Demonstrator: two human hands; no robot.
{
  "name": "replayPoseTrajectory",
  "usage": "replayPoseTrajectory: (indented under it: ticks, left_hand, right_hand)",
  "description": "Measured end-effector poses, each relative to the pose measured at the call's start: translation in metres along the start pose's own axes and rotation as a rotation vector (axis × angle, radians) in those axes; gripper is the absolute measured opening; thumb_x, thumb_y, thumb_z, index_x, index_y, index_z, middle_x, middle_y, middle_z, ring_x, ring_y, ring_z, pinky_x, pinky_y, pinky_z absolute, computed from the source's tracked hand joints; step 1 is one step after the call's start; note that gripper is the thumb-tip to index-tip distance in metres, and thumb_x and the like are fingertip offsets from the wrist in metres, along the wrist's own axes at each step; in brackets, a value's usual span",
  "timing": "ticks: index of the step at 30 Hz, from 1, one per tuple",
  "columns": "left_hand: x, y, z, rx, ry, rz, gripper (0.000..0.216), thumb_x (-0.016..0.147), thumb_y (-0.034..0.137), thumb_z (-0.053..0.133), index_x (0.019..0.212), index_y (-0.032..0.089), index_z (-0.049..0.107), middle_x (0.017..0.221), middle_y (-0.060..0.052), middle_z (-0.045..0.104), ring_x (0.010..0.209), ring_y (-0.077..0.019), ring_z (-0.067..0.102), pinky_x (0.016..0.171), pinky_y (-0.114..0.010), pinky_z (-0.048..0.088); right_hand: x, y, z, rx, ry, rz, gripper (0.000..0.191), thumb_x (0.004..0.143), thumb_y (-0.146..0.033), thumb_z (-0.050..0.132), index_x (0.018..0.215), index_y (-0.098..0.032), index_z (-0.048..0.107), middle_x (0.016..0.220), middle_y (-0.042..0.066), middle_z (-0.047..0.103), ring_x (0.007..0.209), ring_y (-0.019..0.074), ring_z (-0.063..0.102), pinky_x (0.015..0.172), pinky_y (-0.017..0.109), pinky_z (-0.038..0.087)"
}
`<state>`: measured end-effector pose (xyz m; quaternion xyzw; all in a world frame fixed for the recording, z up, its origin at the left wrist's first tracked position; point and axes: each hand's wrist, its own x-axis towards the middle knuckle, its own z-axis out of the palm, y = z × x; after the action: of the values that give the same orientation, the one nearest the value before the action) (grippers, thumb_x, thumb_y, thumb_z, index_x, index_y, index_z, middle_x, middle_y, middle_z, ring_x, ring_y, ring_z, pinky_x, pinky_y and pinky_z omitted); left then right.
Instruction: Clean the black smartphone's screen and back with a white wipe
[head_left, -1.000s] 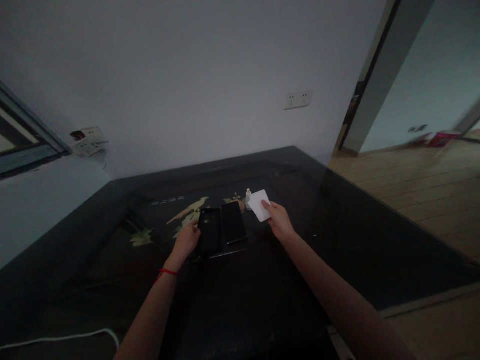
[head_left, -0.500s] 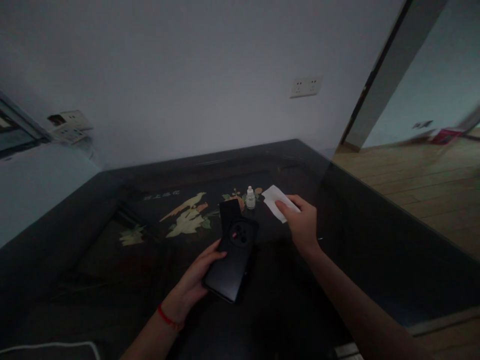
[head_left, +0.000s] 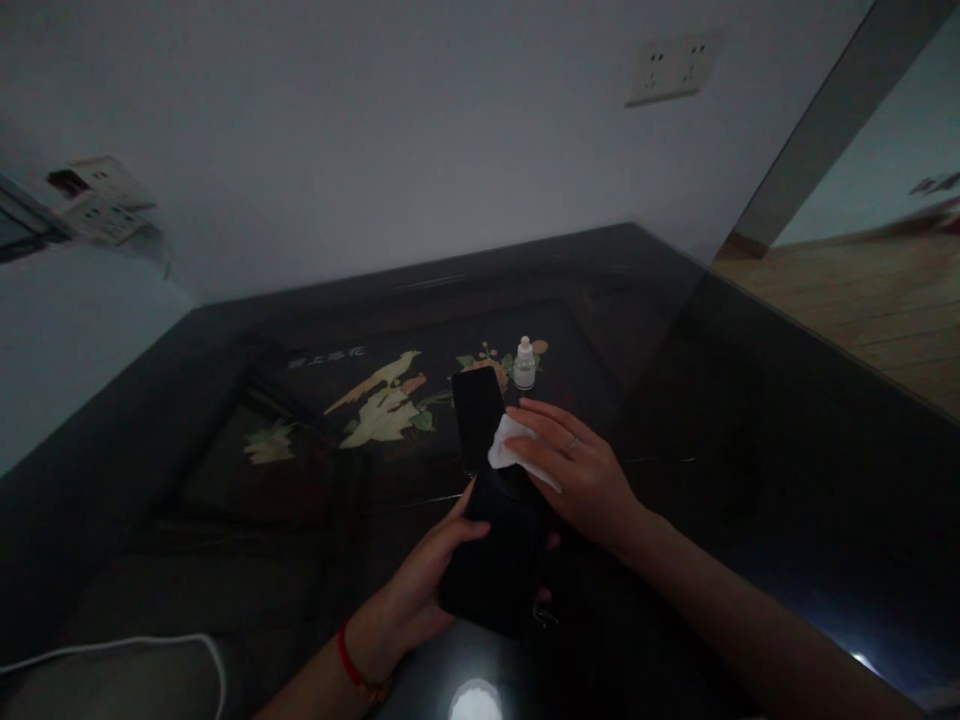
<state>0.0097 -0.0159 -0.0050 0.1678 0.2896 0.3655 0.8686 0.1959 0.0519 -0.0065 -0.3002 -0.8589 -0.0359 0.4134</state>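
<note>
My left hand grips a black phone case from below and holds it just above the dark table. My right hand presses a white wipe onto the upper end of the case, fingers laid flat over it. A black phone lies flat on the table just beyond the case. A small white dropper bottle stands upright behind the phone.
The table top bears an inlaid picture of birds and flowers. A white cable runs along the near left edge. Wall sockets sit on the wall behind. Wooden floor lies to the right.
My left hand lifted the case off the table and drew it toward me. My right hand carried the wipe from beside the bottle onto the case. The view tilted down.
</note>
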Motion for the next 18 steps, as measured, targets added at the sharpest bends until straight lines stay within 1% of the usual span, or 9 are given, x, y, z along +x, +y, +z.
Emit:
replayPoseTrajectory:
  ticks: [2, 5, 7, 9, 11, 13, 16, 18]
  left_hand:
    - [0.0, -0.001, -0.002, -0.014, -0.017, -0.016, 0.071, 0.086, 0.015, 0.046, 0.145, 0.027, 0.01, 0.119, -0.015, 0.064, 0.114, -0.0339, 0.058, 0.089, -0.058, 0.045]
    - [0.001, -0.001, -0.004, -0.045, -0.006, -0.046, 0.066, 0.086, 0.017, 0.045, 0.144, 0.023, 0.013, 0.118, -0.016, 0.065, 0.114, -0.034, 0.058, 0.089, -0.057, 0.046]
    - [0.001, -0.001, -0.004, -0.053, 0.007, -0.045, 0.066, 0.087, 0.018, 0.044, 0.145, 0.024, 0.012, 0.12, -0.017, 0.064, 0.113, -0.0334, 0.059, 0.088, -0.057, 0.046]
    - [0.001, -0.001, -0.004, -0.05, 0.006, -0.052, 0.067, 0.086, 0.019, 0.044, 0.145, 0.023, 0.012, 0.122, -0.018, 0.063, 0.113, -0.0329, 0.059, 0.089, -0.057, 0.045]
    - [0.001, -0.002, -0.003, -0.036, -0.005, -0.061, 0.068, 0.086, 0.018, 0.045, 0.145, 0.023, 0.013, 0.123, -0.019, 0.062, 0.114, -0.0334, 0.058, 0.09, -0.057, 0.045]
    - [0.0, -0.003, -0.002, -0.015, -0.01, -0.061, 0.07, 0.085, 0.017, 0.046, 0.145, 0.025, 0.013, 0.123, -0.018, 0.062, 0.113, -0.034, 0.059, 0.088, -0.056, 0.046]
    - [0.0, -0.004, -0.002, -0.007, -0.004, -0.067, 0.074, 0.084, 0.016, 0.048, 0.146, 0.025, 0.009, 0.122, -0.018, 0.062, 0.11, -0.0343, 0.061, 0.084, -0.054, 0.049]
    - [0.0, -0.003, -0.002, -0.012, 0.008, -0.073, 0.076, 0.083, 0.016, 0.049, 0.146, 0.024, 0.007, 0.123, -0.019, 0.061, 0.109, -0.0345, 0.061, 0.083, -0.055, 0.049]
  right_hand:
    - [-0.001, 0.003, -0.002, 0.038, -0.021, 0.006, 0.023, 0.09, -0.011, 0.048, 0.105, -0.014, 0.066, 0.126, 0.013, 0.061, 0.124, 0.0228, 0.05, 0.098, 0.038, 0.05]
    - [-0.001, 0.007, -0.008, 0.094, -0.019, 0.055, 0.027, 0.091, -0.013, 0.048, 0.112, -0.018, 0.065, 0.128, 0.01, 0.06, 0.121, 0.0208, 0.055, 0.098, 0.037, 0.051]
    - [0.0, 0.008, -0.014, 0.136, 0.054, 0.117, 0.032, 0.091, -0.013, 0.049, 0.118, -0.023, 0.062, 0.129, 0.007, 0.06, 0.119, 0.0204, 0.057, 0.098, 0.038, 0.051]
    - [0.0, 0.007, -0.02, 0.153, 0.157, 0.169, 0.038, 0.09, -0.011, 0.05, 0.123, -0.025, 0.06, 0.131, 0.006, 0.058, 0.117, 0.0211, 0.058, 0.098, 0.04, 0.051]
    - [0.001, 0.006, -0.023, 0.137, 0.213, 0.179, 0.041, 0.088, -0.009, 0.052, 0.126, -0.025, 0.058, 0.133, 0.005, 0.056, 0.116, 0.0216, 0.059, 0.098, 0.039, 0.051]
    - [0.0, 0.005, -0.022, 0.129, 0.203, 0.133, 0.041, 0.087, -0.007, 0.054, 0.124, -0.023, 0.06, 0.133, 0.007, 0.056, 0.114, 0.0216, 0.06, 0.097, 0.036, 0.052]
    - [-0.002, 0.007, -0.014, 0.167, 0.135, 0.049, 0.035, 0.087, -0.008, 0.055, 0.119, -0.019, 0.063, 0.131, 0.01, 0.058, 0.116, 0.0219, 0.059, 0.095, 0.036, 0.053]
    - [-0.003, 0.009, -0.009, 0.193, 0.085, 0.054, 0.032, 0.087, -0.01, 0.054, 0.116, -0.02, 0.064, 0.131, 0.01, 0.058, 0.117, 0.0216, 0.058, 0.095, 0.038, 0.052]
